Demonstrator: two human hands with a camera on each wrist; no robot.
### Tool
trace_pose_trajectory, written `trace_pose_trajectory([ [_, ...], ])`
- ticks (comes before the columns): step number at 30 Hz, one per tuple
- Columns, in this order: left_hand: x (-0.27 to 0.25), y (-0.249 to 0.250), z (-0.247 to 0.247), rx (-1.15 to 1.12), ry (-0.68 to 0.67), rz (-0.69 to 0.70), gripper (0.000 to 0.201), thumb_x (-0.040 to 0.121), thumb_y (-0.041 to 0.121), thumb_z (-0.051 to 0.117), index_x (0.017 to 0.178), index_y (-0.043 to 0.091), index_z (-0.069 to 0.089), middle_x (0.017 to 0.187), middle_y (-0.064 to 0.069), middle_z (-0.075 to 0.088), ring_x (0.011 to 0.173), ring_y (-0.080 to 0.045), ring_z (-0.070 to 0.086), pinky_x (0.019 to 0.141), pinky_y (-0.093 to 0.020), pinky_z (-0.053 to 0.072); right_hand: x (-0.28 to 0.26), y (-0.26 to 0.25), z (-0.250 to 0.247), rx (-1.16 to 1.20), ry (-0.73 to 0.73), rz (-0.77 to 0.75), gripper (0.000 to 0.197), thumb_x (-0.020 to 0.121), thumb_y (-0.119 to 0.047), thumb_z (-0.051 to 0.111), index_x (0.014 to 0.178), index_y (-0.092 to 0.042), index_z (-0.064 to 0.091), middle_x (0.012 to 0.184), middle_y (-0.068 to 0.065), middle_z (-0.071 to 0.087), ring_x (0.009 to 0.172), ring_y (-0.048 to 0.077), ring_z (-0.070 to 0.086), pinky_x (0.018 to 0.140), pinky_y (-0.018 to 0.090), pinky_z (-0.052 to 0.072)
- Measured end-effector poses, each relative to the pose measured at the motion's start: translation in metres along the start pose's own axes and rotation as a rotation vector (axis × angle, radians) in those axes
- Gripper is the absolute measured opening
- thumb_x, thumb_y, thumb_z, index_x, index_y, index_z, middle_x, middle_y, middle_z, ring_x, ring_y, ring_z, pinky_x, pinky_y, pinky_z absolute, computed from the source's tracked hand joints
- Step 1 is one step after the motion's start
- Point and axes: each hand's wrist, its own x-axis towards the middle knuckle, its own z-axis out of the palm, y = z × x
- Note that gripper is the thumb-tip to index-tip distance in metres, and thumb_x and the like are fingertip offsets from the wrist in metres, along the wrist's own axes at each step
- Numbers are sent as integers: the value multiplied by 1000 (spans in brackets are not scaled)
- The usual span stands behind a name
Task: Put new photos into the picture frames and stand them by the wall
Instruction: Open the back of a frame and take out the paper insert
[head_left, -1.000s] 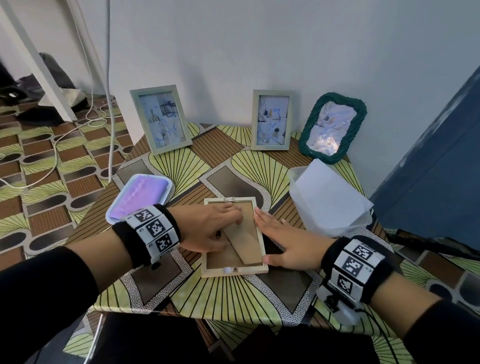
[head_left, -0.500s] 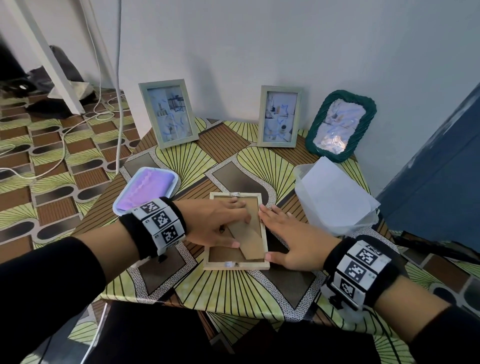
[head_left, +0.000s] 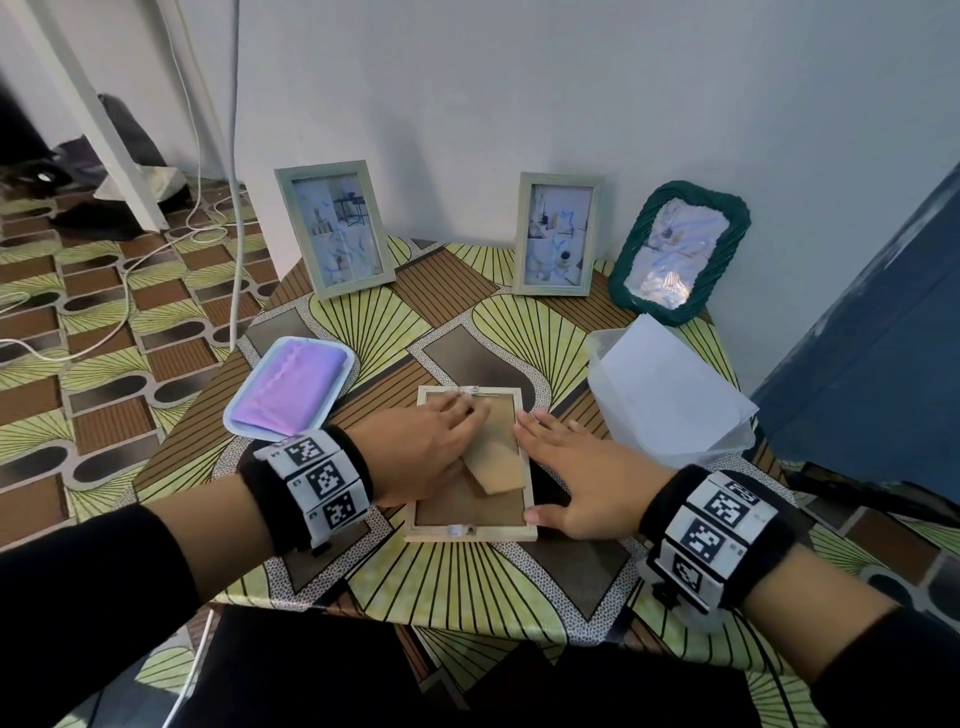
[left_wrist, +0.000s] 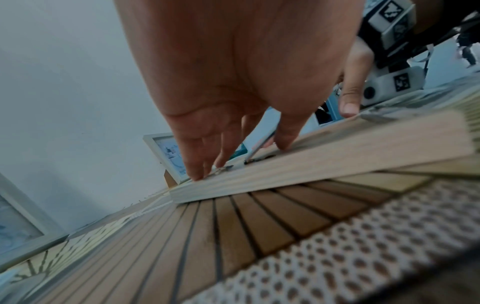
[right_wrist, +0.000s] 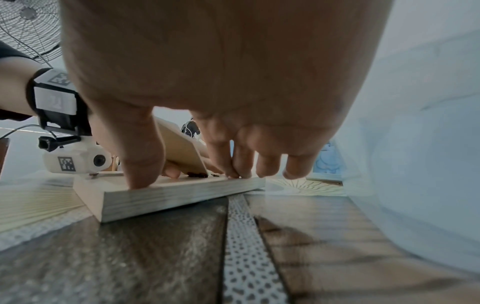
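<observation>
A light wooden picture frame (head_left: 470, 531) lies face down in the middle of the table, its brown backing and folding stand (head_left: 496, 465) facing up. My left hand (head_left: 431, 441) lies flat across the backing, its fingertips (left_wrist: 197, 174) at the metal clip (head_left: 470, 391) on the far rail. My right hand (head_left: 566, 467) rests flat along the frame's right rail (right_wrist: 182, 195), thumb near the lower right corner. Three filled frames lean on the wall: a pale one (head_left: 335, 228) at left, a pale one (head_left: 558, 234) in the middle, a green rope-edged one (head_left: 678, 252) at right.
A white tray with a folded purple cloth (head_left: 291, 392) sits left of the frame. A translucent plastic tub (head_left: 670, 410) holding white paper stands just right of my right hand. A blue panel (head_left: 872, 338) borders the right side. Cables (head_left: 234, 208) hang at the left wall.
My left fingers have slid up the backing to the clip on the far rail. The right hand has stayed on the right rail.
</observation>
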Motion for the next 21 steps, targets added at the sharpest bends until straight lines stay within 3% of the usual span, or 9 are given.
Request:
trace_pose_trajectory([
  [3,-2,4,1,23,-8,9,72,101,20,42,155,10,-4,164,-15,5,151,-28,9,113,-39,34,1,-1,-2,3,-4,-1,95,91,-55,50,155,-16,-8,162,-3,-16,148,9,-16,121,33,-4],
  [6,-2,5,-4,4,49,15,66,101,17,42,156,11,7,164,-9,12,151,-23,13,111,-38,37,0,-2,-3,-8,-1,-1,94,91,-56,50,156,-16,-5,163,-1,-14,148,11,-14,122,36,-2],
  [8,-2,3,-9,13,98,13,58,100,18,42,153,13,19,162,-7,23,148,-21,24,104,-39,45,-1,-3,-3,-42,9,5,93,90,-57,49,156,-16,-3,163,0,-13,149,13,-12,122,38,-1],
  [12,-8,-4,-15,-70,179,8,40,97,22,44,137,16,41,147,-5,48,119,-26,59,89,-39,53,0,-2,-2,-66,13,16,95,90,-60,46,156,-16,-6,163,0,-14,149,12,-13,122,36,-1],
  [15,-16,-14,-14,-139,251,3,31,101,21,40,129,17,49,132,-4,59,100,-28,65,82,-41,53,0,-1,0,-37,24,23,95,90,-60,47,156,-17,-7,162,-3,-15,148,9,-14,121,31,-3],
  [18,-31,-26,-10,-179,302,-35,32,104,23,38,132,17,52,132,-3,61,104,-28,65,83,-41,54,-1,1,3,-10,45,37,97,89,-61,48,155,-17,-7,162,-6,-14,148,7,-14,117,27,-5],
  [21,-48,-38,-3,-262,368,-89,35,103,22,42,136,18,54,136,0,60,111,-23,64,91,-34,52,-3,3,4,-5,48,56,98,88,-62,50,156,-17,-6,162,-7,-14,148,6,-13,120,30,-3],
])
